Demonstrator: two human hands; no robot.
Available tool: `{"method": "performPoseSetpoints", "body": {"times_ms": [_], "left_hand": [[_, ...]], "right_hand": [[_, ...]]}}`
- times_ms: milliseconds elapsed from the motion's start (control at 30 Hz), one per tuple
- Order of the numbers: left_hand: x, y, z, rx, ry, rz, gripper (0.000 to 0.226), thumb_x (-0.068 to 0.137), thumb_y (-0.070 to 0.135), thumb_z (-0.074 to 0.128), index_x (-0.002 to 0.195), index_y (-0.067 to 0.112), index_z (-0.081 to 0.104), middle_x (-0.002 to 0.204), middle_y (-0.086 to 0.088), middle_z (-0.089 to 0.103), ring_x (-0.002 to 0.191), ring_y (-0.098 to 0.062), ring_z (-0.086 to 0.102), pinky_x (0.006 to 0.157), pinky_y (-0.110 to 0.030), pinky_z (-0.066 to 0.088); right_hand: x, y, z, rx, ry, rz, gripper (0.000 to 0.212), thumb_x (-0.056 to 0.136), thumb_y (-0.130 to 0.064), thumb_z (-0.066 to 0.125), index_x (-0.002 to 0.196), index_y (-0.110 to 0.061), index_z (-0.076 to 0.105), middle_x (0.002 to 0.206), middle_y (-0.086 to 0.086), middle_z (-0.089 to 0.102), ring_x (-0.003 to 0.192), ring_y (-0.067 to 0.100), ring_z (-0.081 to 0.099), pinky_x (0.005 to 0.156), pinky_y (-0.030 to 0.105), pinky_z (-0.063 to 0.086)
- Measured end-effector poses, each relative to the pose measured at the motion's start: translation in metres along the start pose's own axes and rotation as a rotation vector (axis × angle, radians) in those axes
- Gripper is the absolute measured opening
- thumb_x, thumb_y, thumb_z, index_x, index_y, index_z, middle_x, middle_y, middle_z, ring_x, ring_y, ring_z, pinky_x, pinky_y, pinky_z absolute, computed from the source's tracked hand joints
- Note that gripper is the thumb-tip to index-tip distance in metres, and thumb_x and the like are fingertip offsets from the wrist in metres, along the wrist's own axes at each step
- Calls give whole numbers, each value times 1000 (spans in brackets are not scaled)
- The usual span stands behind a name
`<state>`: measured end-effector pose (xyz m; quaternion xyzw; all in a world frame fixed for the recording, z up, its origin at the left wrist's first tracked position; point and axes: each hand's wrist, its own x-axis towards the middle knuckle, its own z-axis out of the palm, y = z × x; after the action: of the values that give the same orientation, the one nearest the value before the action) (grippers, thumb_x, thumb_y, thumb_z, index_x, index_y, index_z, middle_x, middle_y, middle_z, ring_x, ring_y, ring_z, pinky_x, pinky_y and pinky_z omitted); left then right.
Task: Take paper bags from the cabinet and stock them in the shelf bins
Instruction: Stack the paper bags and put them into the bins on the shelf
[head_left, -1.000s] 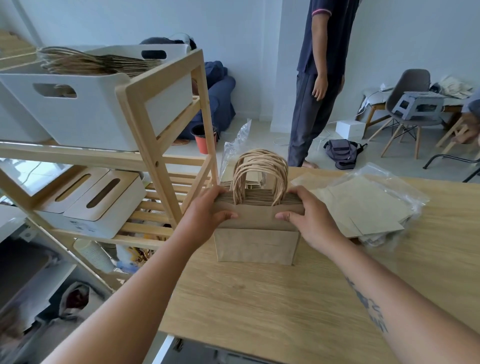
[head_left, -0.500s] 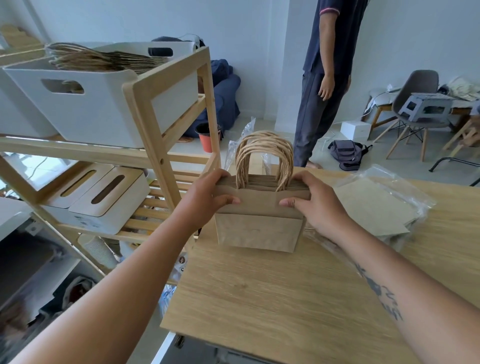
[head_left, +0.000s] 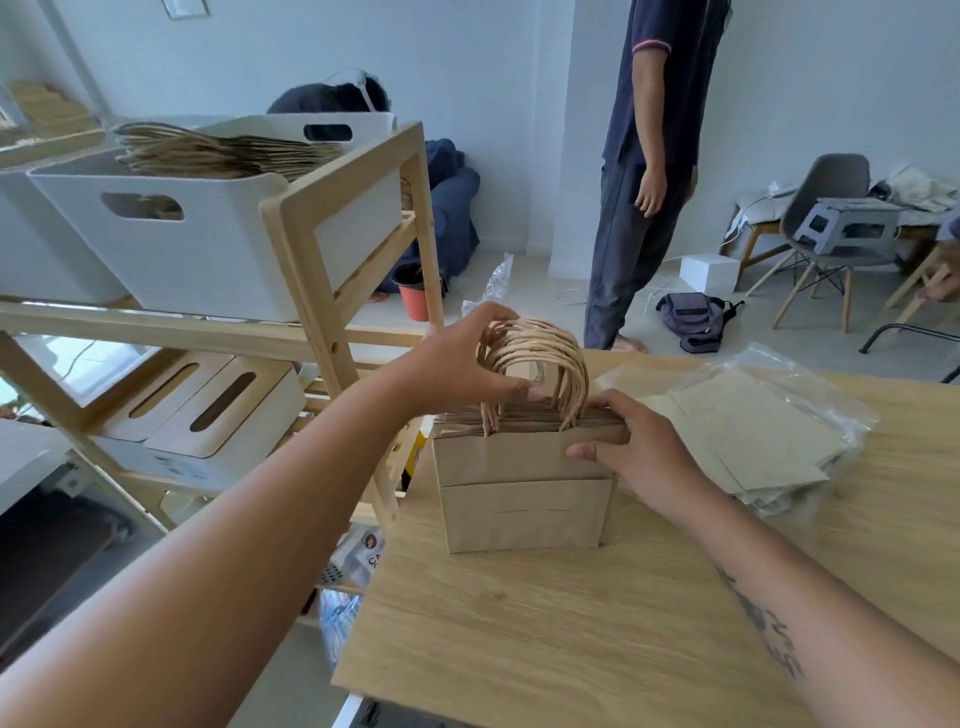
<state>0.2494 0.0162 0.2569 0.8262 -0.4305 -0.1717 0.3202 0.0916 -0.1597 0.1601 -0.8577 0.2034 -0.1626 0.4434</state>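
A stack of flat brown kraft paper bags with twisted paper handles (head_left: 522, 488) stands upright on its folded bottoms on the light wooden desk (head_left: 597, 639), at the centre of the frame. The left hand (head_left: 462, 364) curls around the bunched handle loops, its grip gathering them, probably so the whole bundle can be lifted as one. The right hand (head_left: 631, 444) presses against the stack's right edge, thumb in front and fingers behind, its grip pinching the bags so they stay squared and upright.

In the upper left, a white plastic bin with cut-out handles (head_left: 208, 234) on the pale wooden shelf rack (head_left: 332, 270) already holds bags lying flat, the likely destination. No print is readable on the bags; a packet below the desk edge shows letters too partial to read.
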Motion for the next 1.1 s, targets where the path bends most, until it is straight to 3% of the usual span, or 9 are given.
{"method": "performPoseSetpoints", "body": {"times_ms": [100, 200, 300, 400, 533, 700, 867, 1000, 1100], "left_hand": [[10, 15, -4, 154, -19, 86, 49, 76, 38, 80, 116, 29, 52, 99, 10, 61, 87, -9, 60, 73, -24, 49], [18, 27, -1, 322, -36, 154, 19, 87, 30, 69, 97, 19, 56, 84, 8, 57, 76, -13, 54, 63, -25, 41], [17, 34, 0, 378, -29, 159, 8, 92, 21, 60, 90, 15, 54, 80, 7, 54, 72, -12, 50, 60, -24, 38], [11, 40, 3, 376, -4, 138, 5, 92, 14, 60, 90, 14, 55, 78, 9, 52, 69, -5, 47, 58, -18, 36], [5, 61, -1, 281, 79, 74, 5, 93, 7, 57, 93, 11, 54, 86, 2, 58, 72, -9, 60, 59, -14, 46], [-2, 98, -19, 265, 201, 67, 10, 94, 8, 57, 89, 16, 54, 84, 2, 59, 67, -7, 61, 54, -11, 48], [-26, 140, -64, 356, 374, 159, 24, 89, 9, 63, 77, 25, 49, 73, 9, 50, 63, -4, 46, 58, -13, 39], [-52, 162, -111, 500, 443, 170, 17, 79, 20, 71, 81, 18, 55, 76, 7, 57, 70, -7, 53, 67, -18, 46], [-70, 168, -143, 623, 500, 181, 25, 73, 34, 74, 89, 24, 58, 87, 13, 62, 85, -5, 58, 81, -23, 50]], "right_hand": [[-5, 1, 2, 37, 21, 18, 56, 66, -38, 87, 112, -40, 55, 113, -11, 62, 105, 10, 58, 85, 28, 47], [-17, 7, 10, 192, 64, 87, 76, 60, -43, 90, 118, -52, 42, 130, -16, 51, 119, 7, 48, 97, 33, 42], [-30, 18, 18, 385, -20, 162, 65, 61, -28, 92, 109, -46, 52, 109, -24, 67, 102, -3, 62, 78, 10, 49], [-33, 26, 27, 446, -77, 193, 56, 65, -14, 89, 113, -25, 62, 101, -12, 71, 91, 0, 67, 59, 4, 47], [-32, 26, 19, 580, -150, 131, 61, 67, 2, 85, 118, -19, 58, 105, -4, 71, 85, -4, 69, 63, 9, 51], [-29, 22, 6, 620, -144, 72, 50, 68, -4, 85, 114, -9, 66, 97, 0, 77, 89, 16, 74, 62, 22, 57], [18, -24, -39, 509, -92, -166, 29, 73, -11, 84, 98, -22, 73, 87, -8, 77, 83, 6, 73, 69, 21, 56], [68, -69, -78, 304, 79, -372, 27, 71, -28, 85, 89, -16, 70, 82, 3, 74, 80, 23, 70, 69, 43, 57], [96, -114, -104, 90, 209, -586, 19, 80, -22, 78, 80, -12, 62, 72, 9, 64, 68, 30, 61, 60, 49, 49]]}}
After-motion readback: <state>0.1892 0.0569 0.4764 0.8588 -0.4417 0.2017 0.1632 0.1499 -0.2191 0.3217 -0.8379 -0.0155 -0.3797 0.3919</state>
